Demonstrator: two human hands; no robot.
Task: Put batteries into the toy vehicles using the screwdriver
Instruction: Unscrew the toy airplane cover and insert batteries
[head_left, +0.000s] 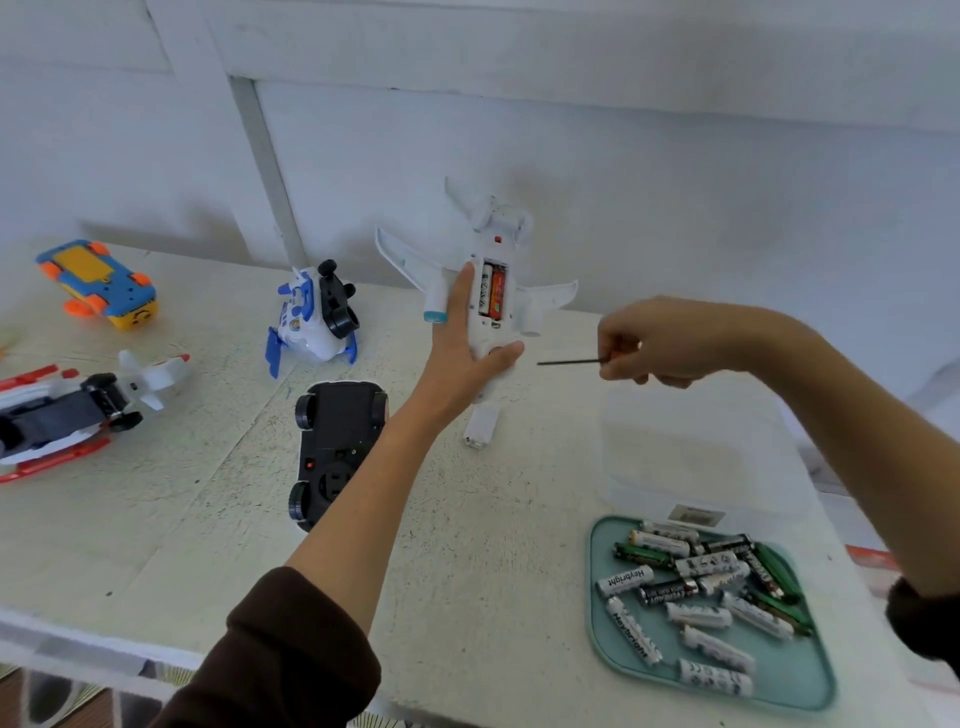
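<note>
My left hand (464, 349) holds a white toy airplane (511, 301) belly-up above the table. Its battery compartment (492, 293) is uncovered, with batteries showing inside. A small white cover (480, 427) lies on the table just below the plane. My right hand (655, 340) is closed around a screwdriver (569, 361), whose thin dark shaft points left toward the plane, a short gap away. A teal tray (810, 680) at the front right holds several loose batteries (698, 587).
Other toys lie upturned on the white table (218, 519): a black car (337, 447), a blue-and-white plane (311, 319), a blue-and-orange vehicle (98, 283) and a red-and-white craft (78, 410). A clear plastic box (696, 447) stands behind the tray. A wall closes the back.
</note>
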